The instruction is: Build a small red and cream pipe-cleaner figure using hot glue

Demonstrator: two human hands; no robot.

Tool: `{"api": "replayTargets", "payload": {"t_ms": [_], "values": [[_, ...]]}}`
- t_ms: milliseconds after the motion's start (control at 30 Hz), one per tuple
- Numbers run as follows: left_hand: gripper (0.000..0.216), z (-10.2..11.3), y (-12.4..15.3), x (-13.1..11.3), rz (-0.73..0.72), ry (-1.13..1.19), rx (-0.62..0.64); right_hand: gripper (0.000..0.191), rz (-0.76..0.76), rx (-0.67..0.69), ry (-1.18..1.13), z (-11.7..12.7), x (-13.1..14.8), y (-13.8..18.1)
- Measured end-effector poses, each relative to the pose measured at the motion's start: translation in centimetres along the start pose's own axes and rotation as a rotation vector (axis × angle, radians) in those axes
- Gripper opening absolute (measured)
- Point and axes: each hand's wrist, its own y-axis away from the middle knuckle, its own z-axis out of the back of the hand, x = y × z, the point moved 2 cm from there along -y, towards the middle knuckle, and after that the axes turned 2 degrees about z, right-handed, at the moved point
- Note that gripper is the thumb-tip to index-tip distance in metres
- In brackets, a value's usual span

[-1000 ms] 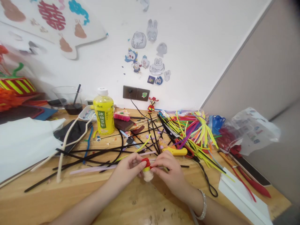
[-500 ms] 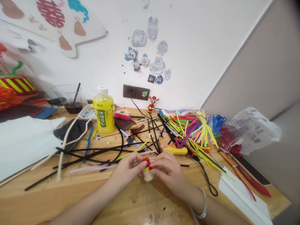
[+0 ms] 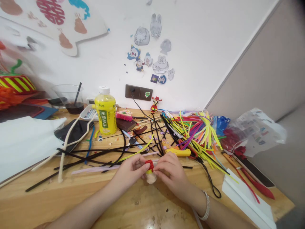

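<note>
Between my two hands is a small pipe-cleaner figure (image 3: 150,178), red at the top, yellow in a thin band, cream at the bottom. My left hand (image 3: 133,169) is closed on its left side, with the thumb against the red part. Fingertips of my right hand (image 3: 171,170) pinch at the right edge of the red part; what exactly lies between them is too small to make out. Just behind the hands lie black pipe cleaners (image 3: 95,156) and a yellow-handled glue gun (image 3: 177,152).
A yellow drink bottle (image 3: 105,111) and a plastic cup (image 3: 74,106) of dark liquid stand at the back left. Bundled coloured pipe cleaners (image 3: 202,130) spread at the back right. A small red figure (image 3: 154,105) stands by the wall. White paper (image 3: 247,197) lies at the right.
Both hands keep nearly the same hold on the figure. The view has shifted very slightly; nothing else has visibly moved.
</note>
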Motion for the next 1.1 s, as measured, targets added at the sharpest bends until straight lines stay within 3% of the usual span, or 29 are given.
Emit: {"api": "replayTargets", "payload": {"t_ms": [833, 1100], "values": [[0.030, -0.24, 0.27, -0.28, 0.013, 0.006, 0.013, 0.009, 0.078, 0.069, 0.066, 0.46, 0.04, 0.00], [0.029, -0.24, 0.26, -0.14, -0.001, -0.002, 0.018, 0.010, 0.182, 0.078, 0.122, 0.29, 0.10, 0.08]]}}
